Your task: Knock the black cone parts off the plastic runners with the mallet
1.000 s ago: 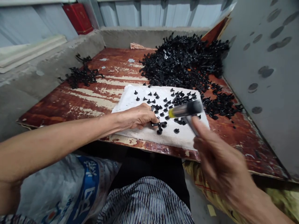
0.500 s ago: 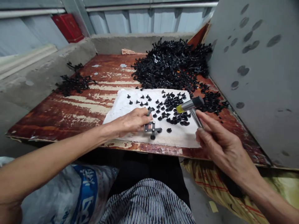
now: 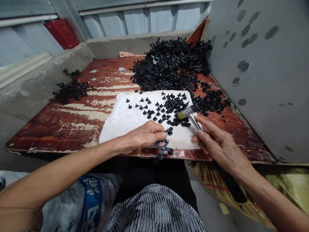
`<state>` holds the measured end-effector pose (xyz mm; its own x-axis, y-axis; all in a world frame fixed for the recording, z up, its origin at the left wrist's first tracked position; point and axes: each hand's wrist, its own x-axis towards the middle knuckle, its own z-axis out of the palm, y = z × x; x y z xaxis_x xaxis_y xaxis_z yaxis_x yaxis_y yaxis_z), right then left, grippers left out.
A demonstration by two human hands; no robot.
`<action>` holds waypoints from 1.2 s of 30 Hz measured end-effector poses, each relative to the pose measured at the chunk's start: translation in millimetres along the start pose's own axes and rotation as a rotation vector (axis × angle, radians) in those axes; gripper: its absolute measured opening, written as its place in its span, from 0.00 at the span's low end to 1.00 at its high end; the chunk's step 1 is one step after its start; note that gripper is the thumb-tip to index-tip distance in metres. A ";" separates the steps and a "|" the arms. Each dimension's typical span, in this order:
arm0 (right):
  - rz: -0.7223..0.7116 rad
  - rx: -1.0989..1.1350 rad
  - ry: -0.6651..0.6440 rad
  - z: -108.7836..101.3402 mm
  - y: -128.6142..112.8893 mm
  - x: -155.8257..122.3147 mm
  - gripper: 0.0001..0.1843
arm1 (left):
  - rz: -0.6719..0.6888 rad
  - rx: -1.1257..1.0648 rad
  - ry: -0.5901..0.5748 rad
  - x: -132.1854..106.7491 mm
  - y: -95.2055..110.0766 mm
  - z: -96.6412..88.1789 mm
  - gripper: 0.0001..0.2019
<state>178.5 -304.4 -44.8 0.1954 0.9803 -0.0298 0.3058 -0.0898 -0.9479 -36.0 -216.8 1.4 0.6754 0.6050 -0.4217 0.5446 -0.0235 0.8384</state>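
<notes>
My left hand (image 3: 145, 135) pinches a black plastic sprue piece (image 3: 164, 147) at the near edge of a white pad (image 3: 120, 120). The piece has small round caps on its arms. My right hand (image 3: 217, 143) grips the metal handle of a small hammer (image 3: 189, 112), whose head with a yellow end rests low over loose black caps (image 3: 169, 108) scattered on the pad. Both hands sit close together near the front edge of the worn red board (image 3: 79, 119).
A large heap of black sprue pieces (image 3: 171, 62) fills the board's far right. A smaller pile (image 3: 70, 89) lies far left. A grey spotted panel (image 3: 260, 71) walls the right side. A printed sack (image 3: 84, 199) and striped cloth (image 3: 154, 209) lie below.
My left hand has pulled the sprue piece toward the board's front edge. The hammer has come down and back from its raised position, and now sits low over the caps.
</notes>
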 end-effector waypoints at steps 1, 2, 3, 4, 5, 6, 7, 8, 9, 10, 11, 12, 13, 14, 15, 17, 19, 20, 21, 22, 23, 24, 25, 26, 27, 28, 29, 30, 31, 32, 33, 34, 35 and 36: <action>-0.004 -0.010 0.000 -0.3 0.7 -0.2 0.33 | -0.003 0.006 0.000 0.0 0.0 -0.2 0.14; -0.006 -0.019 0.000 -0.4 1.1 -0.4 0.33 | -0.005 0.014 -0.002 0.0 0.0 -0.3 0.14; -0.007 -0.027 0.002 -0.4 1.2 -0.7 0.33 | -0.006 0.022 -0.006 0.2 0.2 -0.3 0.14; -0.007 -0.032 0.004 -0.3 1.1 -0.9 0.32 | -0.003 0.030 -0.008 0.4 0.4 -0.4 0.14; -0.009 -0.035 0.004 -0.1 0.9 -1.1 0.32 | 0.001 0.039 -0.005 0.7 0.6 -0.3 0.14; -0.012 -0.037 0.004 0.2 0.5 -1.1 0.32 | 0.003 0.051 -0.001 1.0 0.7 -0.3 0.15; -0.015 -0.038 0.003 0.4 0.1 -0.9 0.31 | 0.003 0.062 0.004 1.2 0.9 -0.3 0.15; -0.019 -0.038 0.001 0.7 -0.3 -0.6 0.31 | 0.002 0.073 0.010 1.4 1.1 -0.2 0.15; -0.020 -0.039 -0.001 0.9 -0.4 -0.3 0.31 | -0.001 0.083 0.017 1.5 1.4 -0.1 0.15; -0.020 -0.039 -0.004 1.1 -0.5 0.0 0.31 | -0.004 0.092 0.020 1.6 1.8 0.1 0.15; -0.018 -0.040 -0.006 1.1 -0.2 0.3 0.31 | -0.009 0.097 0.021 1.7 2.2 0.3 0.15; -0.015 -0.038 -0.008 1.1 0.2 0.5 0.31 | -0.013 0.102 0.024 1.9 2.5 0.6 0.15; -0.014 -0.037 -0.008 1.0 0.8 0.4 0.31 | -0.015 0.106 0.027 2.1 2.8 0.8 0.15; -0.014 -0.035 -0.005 0.8 1.5 0.3 0.31 | -0.015 0.109 0.029 2.4 2.8 1.0 0.15; -0.015 -0.032 -0.003 0.5 2.2 0.0 0.31 | -0.011 0.111 0.029 2.6 2.5 1.1 0.15; -0.018 -0.030 0.002 0.0 3.4 -0.9 0.31 | 0.005 0.114 0.030 3.0 1.2 0.8 0.15; -0.024 -0.031 0.007 -0.4 3.7 -1.6 0.31 | 0.023 0.126 0.024 3.3 -0.4 -0.5 0.15; -0.027 -0.033 0.008 -0.6 3.4 -2.0 0.30 | 0.029 0.142 0.020 3.4 -0.8 -1.5 0.15; -0.029 -0.035 0.009 -0.6 3.0 -2.2 0.30 | 0.036 0.167 0.014 3.6 -0.8 -2.8 0.15; -0.033 -0.040 0.009 -0.7 2.4 -2.4 0.30 | 0.044 0.200 0.007 4.0 -0.2 -4.2 0.15; -0.036 -0.047 0.009 -0.7 1.7 -2.5 0.30 | 0.051 0.236 -0.001 4.4 1.0 -5.7 0.16; -0.039 -0.057 0.011 -0.7 1.1 -2.5 0.29 | 0.054 0.269 -0.006 4.9 2.5 -7.1 0.16; -0.042 -0.065 0.013 -0.6 0.8 -2.5 0.29 | 0.054 0.290 -0.011 5.6 4.3 -8.4 0.16; -0.045 -0.071 0.016 -0.6 0.7 -2.3 0.29 | 0.048 0.298 -0.019 6.2 6.0 -9.5 0.16; -0.049 -0.076 0.020 -0.5 0.9 -2.0 0.29 | 0.038 0.292 -0.026 6.8 7.5 -10.3 0.15; -0.053 -0.079 0.021 -0.4 1.4 -1.5 0.30 | 0.027 0.276 -0.034 7.4 8.4 -10.9 0.15; -0.058 -0.083 0.020 -0.3 2.0 -1.1 0.30 | 0.018 0.258 -0.038 7.9 8.8 -11.3 0.15; -0.066 -0.091 0.016 -0.2 2.5 -0.7 0.30 | 0.011 0.244 -0.039 8.4 8.4 -11.6 0.15; -0.076 -0.104 0.013 -0.1 2.5 -0.8 0.30 | 0.007 0.234 -0.037 9.0 7.4 -11.8 0.15; -0.088 -0.126 0.013 0.0 1.7 -1.4 0.29 | 0.005 0.224 -0.034 9.6 6.0 -11.9 0.15; -0.105 -0.155 0.013 0.1 -0.1 -2.9 0.29 | 0.002 0.213 -0.032 10.3 4.4 -12.1 0.16; -0.131 -0.190 0.016 0.1 -3.2 -5.3 0.29 | -0.003 0.201 -0.034 11.1 2.7 -12.3 0.16; -0.165 -0.227 0.019 0.3 -7.5 -8.7 0.28 | -0.010 0.187 -0.037 11.9 1.3 -12.5 0.15; -0.208 -0.260 0.018 0.5 -12.6 -12.9 0.27 | -0.015 0.176 -0.037 12.6 0.3 -12.7 0.15</action>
<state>171.6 -315.8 -32.6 0.1197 0.9793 0.1632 0.5680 0.0673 -0.8202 -33.6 -199.0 0.7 0.6827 0.5763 -0.4492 0.6312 -0.1553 0.7599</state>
